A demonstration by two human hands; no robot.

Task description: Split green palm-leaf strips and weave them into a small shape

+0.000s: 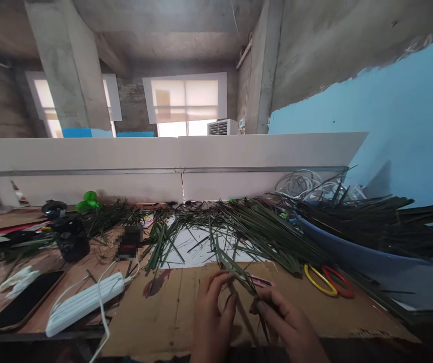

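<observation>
Both my hands are low in the view at the near edge of a cardboard-covered table [171, 307]. My left hand [212, 317] has its fingers curled around thin green leaf strips [235, 269] that rise from between the hands. My right hand [288, 322] pinches the lower part of the same strips, fingers closed. A pink-handled tool [260, 281] lies just beyond my right hand's fingers.
A heap of green leaf strips [254, 227] spreads across the table's middle; more fill a blue basin [356, 247] at right. Yellow and red scissors [328, 281] lie nearby. At left lie a white power strip [84, 302], a black phone [23, 301] and a dark jar [70, 239].
</observation>
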